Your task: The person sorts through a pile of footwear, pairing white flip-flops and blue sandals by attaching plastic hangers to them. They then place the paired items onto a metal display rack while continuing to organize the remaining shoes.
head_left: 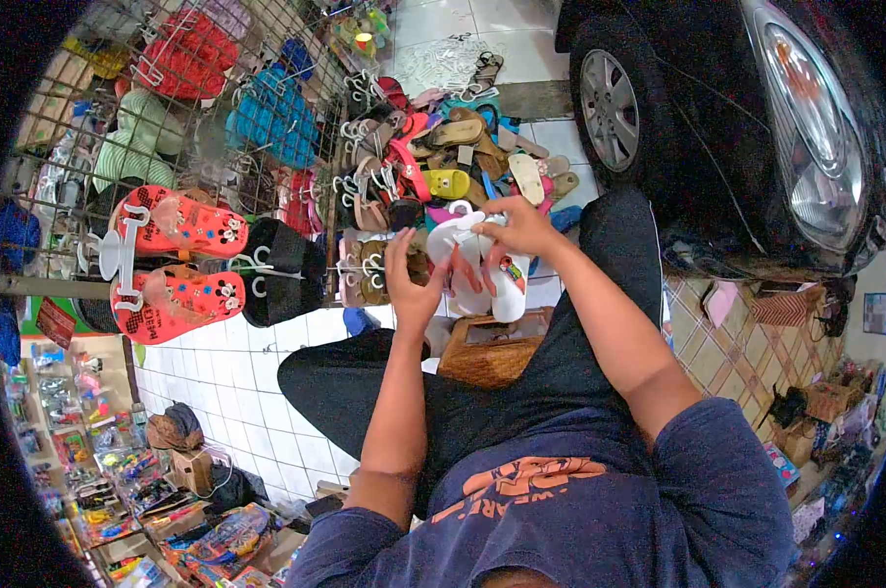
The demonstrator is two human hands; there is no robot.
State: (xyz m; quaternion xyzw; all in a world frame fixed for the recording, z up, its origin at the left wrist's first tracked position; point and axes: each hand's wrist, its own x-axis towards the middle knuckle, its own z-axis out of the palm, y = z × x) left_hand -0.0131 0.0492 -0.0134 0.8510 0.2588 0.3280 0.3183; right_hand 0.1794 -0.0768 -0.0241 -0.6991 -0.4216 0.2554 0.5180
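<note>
A pair of white sandals (507, 294) with pinkish-red straps is held up in front of my knees. My right hand (519, 227) pinches a white plastic hanger at the upper end of the pair. On the other side, my left hand (414, 279) is beside the sandals, its fingers apart and pointing up, the thumb close to the left sandal. Whether that thumb touches the sandal is hard to tell. Just beyond my hands lies a pile of mixed sandals (458, 132), some with white hangers.
A wire rack (335, 59) at the left holds red sandals (178, 304) and other footwear. A black car (708, 118) stands at the right. Below the sandals is a woven brown box (492, 363). Loose white hangers (448, 64) lie on the tiles beyond the pile.
</note>
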